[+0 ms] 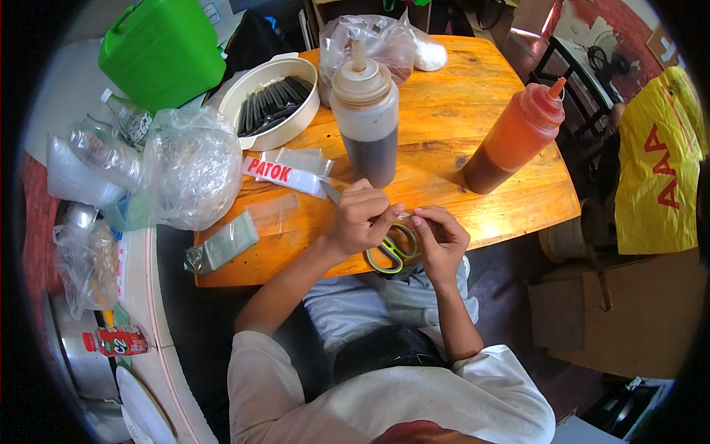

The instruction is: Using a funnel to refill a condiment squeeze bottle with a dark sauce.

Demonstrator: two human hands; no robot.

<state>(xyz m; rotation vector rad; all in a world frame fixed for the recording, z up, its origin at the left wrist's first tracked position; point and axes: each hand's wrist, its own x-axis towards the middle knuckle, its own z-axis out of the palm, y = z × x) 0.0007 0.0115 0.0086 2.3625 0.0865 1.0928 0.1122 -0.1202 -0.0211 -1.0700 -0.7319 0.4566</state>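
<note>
My left hand (360,217) and my right hand (442,244) meet over the table's near edge. Between their thumbs and fingertips they pinch a small piece of clear plastic (406,215), mostly hidden by the fingers. Under the hands lies a pair of scissors (392,256) with yellow-green and grey handles; a blade tip shows beyond my left hand. Behind the hands stands a clear squeeze bottle (368,127), partly filled with dark liquid. A red-orange squeeze bottle (513,139) with brown-red contents is farther right. Flat clear plastic sleeves (277,213) lie left of my left hand.
A cream oval tub (304,119) holds several dark, slim packets. Near it are a white strip with red lettering (288,176), a stack of clear bags (227,244) and a bulging plastic bag (191,166). A green jerrycan (161,55) stands behind the wooden table (444,100).
</note>
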